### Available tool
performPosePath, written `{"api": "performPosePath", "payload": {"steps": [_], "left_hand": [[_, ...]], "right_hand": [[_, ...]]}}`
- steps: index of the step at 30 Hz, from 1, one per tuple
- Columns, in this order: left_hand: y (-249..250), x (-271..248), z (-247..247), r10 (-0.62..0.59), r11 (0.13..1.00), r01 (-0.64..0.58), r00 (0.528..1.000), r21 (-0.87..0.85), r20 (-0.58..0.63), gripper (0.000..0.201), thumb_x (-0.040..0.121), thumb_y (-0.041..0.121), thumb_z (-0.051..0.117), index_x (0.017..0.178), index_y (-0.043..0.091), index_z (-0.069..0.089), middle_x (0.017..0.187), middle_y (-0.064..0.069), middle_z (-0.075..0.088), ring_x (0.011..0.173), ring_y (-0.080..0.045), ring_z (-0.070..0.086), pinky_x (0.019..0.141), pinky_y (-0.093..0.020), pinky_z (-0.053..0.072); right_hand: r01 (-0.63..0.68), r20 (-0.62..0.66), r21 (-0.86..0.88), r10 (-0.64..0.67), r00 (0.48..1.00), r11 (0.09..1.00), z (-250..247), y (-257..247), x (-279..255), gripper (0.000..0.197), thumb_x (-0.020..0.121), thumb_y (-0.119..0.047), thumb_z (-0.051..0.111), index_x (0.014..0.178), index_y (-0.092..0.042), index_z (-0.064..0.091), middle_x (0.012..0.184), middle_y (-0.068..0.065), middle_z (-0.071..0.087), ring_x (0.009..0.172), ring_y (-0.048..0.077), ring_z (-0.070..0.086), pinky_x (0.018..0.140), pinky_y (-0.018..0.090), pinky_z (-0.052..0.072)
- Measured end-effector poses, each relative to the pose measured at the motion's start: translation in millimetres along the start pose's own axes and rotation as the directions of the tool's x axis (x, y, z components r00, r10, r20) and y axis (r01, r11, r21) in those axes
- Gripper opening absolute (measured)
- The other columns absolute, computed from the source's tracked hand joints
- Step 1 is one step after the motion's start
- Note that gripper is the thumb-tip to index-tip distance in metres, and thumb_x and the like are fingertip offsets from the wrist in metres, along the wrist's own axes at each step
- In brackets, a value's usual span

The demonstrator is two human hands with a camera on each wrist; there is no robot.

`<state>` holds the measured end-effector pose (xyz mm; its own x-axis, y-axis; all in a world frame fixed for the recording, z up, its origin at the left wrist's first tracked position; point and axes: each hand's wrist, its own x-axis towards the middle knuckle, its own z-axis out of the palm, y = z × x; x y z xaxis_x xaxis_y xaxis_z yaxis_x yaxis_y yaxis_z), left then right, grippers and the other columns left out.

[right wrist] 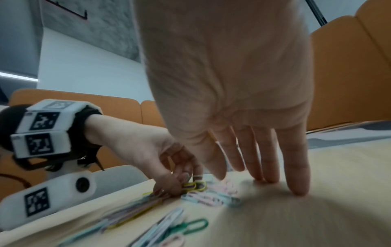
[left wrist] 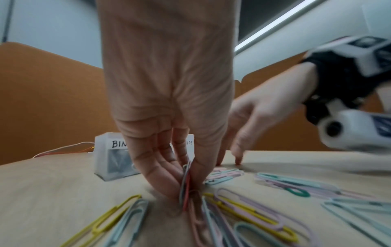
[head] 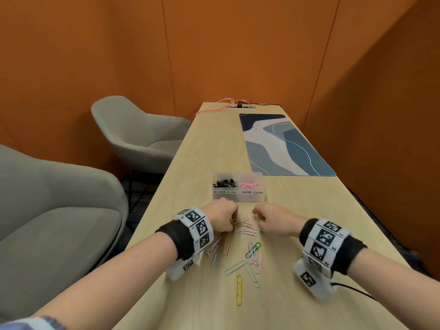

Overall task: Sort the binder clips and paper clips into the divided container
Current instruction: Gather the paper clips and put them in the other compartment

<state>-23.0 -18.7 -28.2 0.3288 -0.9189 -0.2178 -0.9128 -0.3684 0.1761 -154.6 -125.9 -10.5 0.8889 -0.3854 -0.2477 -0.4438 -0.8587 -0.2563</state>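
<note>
divided container [head: 238,197] just ahead, paper clips [head: 252,258] scattered below

Even bright overhead light, ceiling strip [left wrist: 273,25] seen in left wrist view; head view sharp at centre, wide-angle bend at edges; both wrist views heavily distorted; right wrist view motion-smeared low down, soft shadow on counter [right wrist: 317,217] under fingers [right wrist: 296,167]; no glare.

Two grey armchairs [head: 133,136] left of table [head: 297,234]; blue patterned mat [head: 283,145] far right; orange cable [head: 209,110], possibly plugged in.
</note>
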Motion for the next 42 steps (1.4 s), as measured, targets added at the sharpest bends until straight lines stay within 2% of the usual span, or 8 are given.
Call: {"api": "performPosePath", "payload": {"steps": [7, 15, 19, 23, 27, 32, 37, 42], "left_hand": [[4.2, -5.5, -6.9, -0.021, 0.998, 0.024, 0.998, -0.051, 0.057, 0.029, 0.080, 0.014, 0.067, 0.108, 0.006, 0.067, 0.105, -0.012, 0.068, 0.098, -0.027, 0.063, 0.076, -0.027, 0.046], [-4.2, 7.8, -46.6, -0.076, 0.936, 0.117, 0.988, -0.333, 0.134, 0.009, 0.081, -0.002, 0.064, 0.080, 0.006, 0.063, 0.060, -0.004, 0.064, 0.039, -0.004, 0.060, 0.050, -0.018, 0.054], [3.3, 42.8, -74.4, -0.214, 0.848, 0.187, 0.977, -0.496, 0.002, 0.014, 0.078, 0.000, 0.067, 0.069, 0.009, 0.061, 0.050, -0.003, 0.062, 0.056, -0.018, 0.064, 0.074, -0.034, 0.059], [11.8, 72.5, -82.6, -0.325, 0.771, 0.253, 0.946, -0.585, -0.019, 0.008, 0.078, -0.001, 0.066, 0.086, 0.000, 0.068, 0.058, -0.009, 0.068, 0.072, -0.025, 0.070, 0.085, -0.041, 0.059], [13.0, 96.3, -74.3, -0.358, 0.805, 0.283, 0.933, -0.522, -0.046, 0.010, 0.073, 0.002, 0.068, 0.070, 0.006, 0.060, 0.089, -0.018, 0.073, 0.089, -0.030, 0.072, 0.087, -0.044, 0.058], [18.3, 100.0, -70.1, -0.358, 0.858, 0.261, 0.921, -0.442, -0.151, 0.033, 0.078, 0.009, 0.070, 0.058, 0.018, 0.046, 0.063, -0.001, 0.053, 0.076, -0.026, 0.060, 0.074, -0.031, 0.054], [19.8, 86.1, -83.6, -0.269, 0.888, 0.203, 0.957, -0.413, -0.106, 0.019, 0.086, 0.008, 0.065, 0.103, 0.001, 0.068, 0.109, -0.016, 0.069, 0.107, -0.029, 0.067, 0.094, -0.038, 0.054], [6.3, 49.7, -90.4, -0.270, 0.891, 0.148, 0.933, -0.429, -0.238, 0.022, 0.089, 0.010, 0.053, 0.101, 0.007, 0.071, 0.095, -0.007, 0.068, 0.078, -0.025, 0.063, 0.079, -0.033, 0.057]], "right_hand": [[0.063, 0.028, 0.027, -0.063, 0.998, 0.998, 26.0, -7.9, -13.1, 0.060, 0.077, -0.052, 0.063, 0.118, -0.010, 0.052, 0.119, 0.008, 0.059, 0.108, 0.027, 0.055, 0.094, 0.040, 0.045], [0.189, 0.129, -0.008, -0.186, 0.974, 0.982, 29.0, 0.6, -32.4, 0.095, 0.071, -0.054, 0.071, 0.147, -0.018, 0.026, 0.146, 0.002, 0.041, 0.132, 0.021, 0.038, 0.111, 0.034, 0.033], [0.201, 0.130, -0.121, -0.185, 0.974, 0.972, 27.9, -7.0, -29.7, 0.083, 0.077, -0.047, 0.068, 0.146, -0.023, 0.029, 0.140, 0.002, 0.042, 0.123, 0.025, 0.038, 0.104, 0.040, 0.038], [0.204, 0.086, -0.138, -0.194, 0.977, 0.969, 28.5, -12.3, -32.0, 0.054, 0.087, -0.030, 0.057, 0.139, -0.023, 0.044, 0.133, 0.004, 0.048, 0.116, 0.027, 0.044, 0.100, 0.036, 0.040], [0.190, 0.067, -0.079, -0.185, 0.980, 0.979, 27.4, -16.2, -35.9, 0.056, 0.086, -0.042, 0.055, 0.137, -0.019, 0.046, 0.132, 0.008, 0.051, 0.120, 0.031, 0.045, 0.101, 0.037, 0.040], [0.180, 0.124, -0.113, -0.166, 0.978, 0.977, 32.7, -17.3, -39.2, 0.066, 0.081, -0.036, 0.061, 0.141, -0.020, 0.038, 0.134, 0.007, 0.043, 0.118, 0.029, 0.039, 0.100, 0.039, 0.042], [0.210, 0.043, -0.197, -0.206, 0.978, 0.958, 34.2, -19.9, -31.1, 0.035, 0.084, -0.004, 0.048, 0.116, -0.012, 0.058, 0.107, 0.010, 0.051, 0.098, 0.033, 0.049, 0.082, 0.038, 0.045], [0.244, 0.003, -0.300, -0.255, 0.967, 0.922, 30.7, -28.4, -24.5, 0.026, 0.082, 0.011, 0.043, 0.098, -0.003, 0.058, 0.089, 0.009, 0.042, 0.078, 0.025, 0.042, 0.067, 0.033, 0.033]]}}
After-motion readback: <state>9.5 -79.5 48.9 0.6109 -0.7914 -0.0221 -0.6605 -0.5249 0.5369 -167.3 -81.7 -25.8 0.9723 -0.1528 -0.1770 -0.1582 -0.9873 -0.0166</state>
